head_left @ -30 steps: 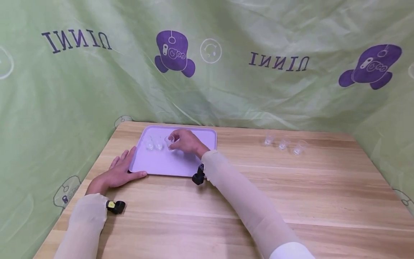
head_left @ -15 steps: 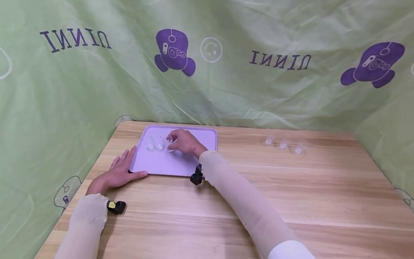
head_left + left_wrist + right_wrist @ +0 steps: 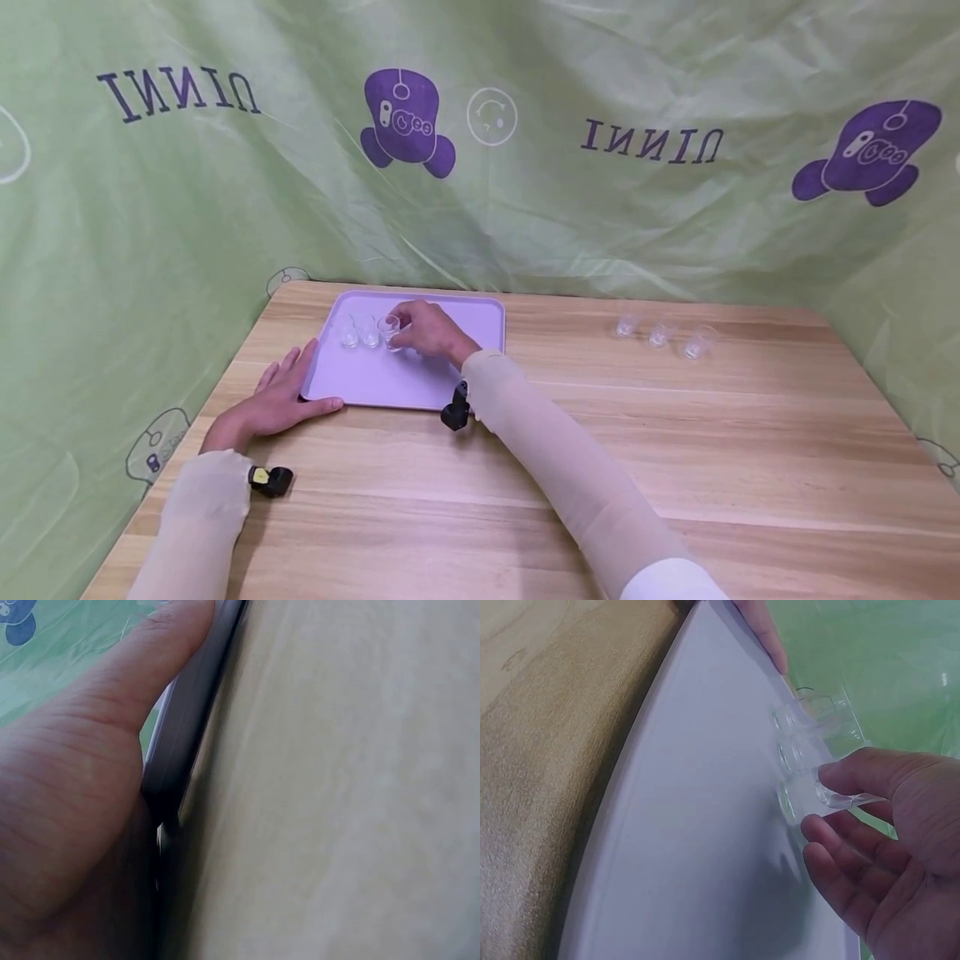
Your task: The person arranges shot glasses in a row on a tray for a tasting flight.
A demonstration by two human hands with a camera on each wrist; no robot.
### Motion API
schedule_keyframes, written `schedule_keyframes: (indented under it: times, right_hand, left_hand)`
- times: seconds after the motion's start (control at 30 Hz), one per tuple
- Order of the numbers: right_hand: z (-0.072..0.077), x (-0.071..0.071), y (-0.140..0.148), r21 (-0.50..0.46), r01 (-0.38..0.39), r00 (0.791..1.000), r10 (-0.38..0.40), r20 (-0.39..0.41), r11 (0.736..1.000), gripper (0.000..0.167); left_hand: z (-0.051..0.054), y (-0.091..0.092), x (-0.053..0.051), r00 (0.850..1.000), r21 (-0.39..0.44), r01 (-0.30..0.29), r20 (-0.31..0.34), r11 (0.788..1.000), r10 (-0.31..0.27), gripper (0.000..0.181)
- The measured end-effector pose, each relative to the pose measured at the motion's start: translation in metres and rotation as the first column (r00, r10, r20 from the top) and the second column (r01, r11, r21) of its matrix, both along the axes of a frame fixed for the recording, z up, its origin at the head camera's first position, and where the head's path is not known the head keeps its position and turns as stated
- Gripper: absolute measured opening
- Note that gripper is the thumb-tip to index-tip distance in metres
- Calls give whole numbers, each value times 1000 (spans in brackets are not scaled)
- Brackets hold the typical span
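Observation:
A lilac tray [image 3: 375, 379] lies at the back left of the table. On it, two clear shot glasses [image 3: 349, 333] [image 3: 370, 333] stand upright side by side. My right hand [image 3: 433, 328] pinches a third shot glass [image 3: 801, 796] between thumb and fingers, just right of that pair, its base on the tray. In the right wrist view the three glasses form a close row; whether they touch, I cannot tell. My left hand [image 3: 273, 404] rests at the tray's near left corner with fingers spread, its thumb [image 3: 165, 649] along the front rim.
Three more clear shot glasses [image 3: 659, 335] stand in a slanting row at the back right of the wooden table [image 3: 562, 467]. A green printed curtain [image 3: 510, 217] hangs close behind the table and along its sides.
Over the first half second my right hand shifted slightly left, bringing its shot glass closer to the other two. Since then it has hardly moved. The left hand stays where it was.

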State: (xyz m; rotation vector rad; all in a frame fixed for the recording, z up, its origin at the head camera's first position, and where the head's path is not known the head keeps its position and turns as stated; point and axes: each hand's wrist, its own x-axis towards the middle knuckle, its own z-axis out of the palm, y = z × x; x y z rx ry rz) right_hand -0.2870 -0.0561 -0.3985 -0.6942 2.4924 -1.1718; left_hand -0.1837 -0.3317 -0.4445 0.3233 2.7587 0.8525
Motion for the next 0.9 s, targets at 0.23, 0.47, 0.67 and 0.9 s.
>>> schedule_keyframes:
  times: [0.23,0.47,0.67,0.9]
  right_hand:
    - [1,1,2,20,19,999,-20,26,1000,34]
    - [2,2,6,1,16,997,-16,71,1000,39]
    - [-1,2,9,-25,15,995,-13,101,1000,41]
    - [5,4,19,60,-17,998,13,58,998,52]
  left_hand:
    - [-7,-2,-2,1000,-5,-6,-4,1000,6,119]
    - [-8,-3,-3,1000,-2,-4,-9,1000,4,120]
    - [-8,-3,-3,1000,-2,-4,-5,1000,4,120]
    - [-8,-4,-4,1000,-1,-6,-9,1000,6,120]
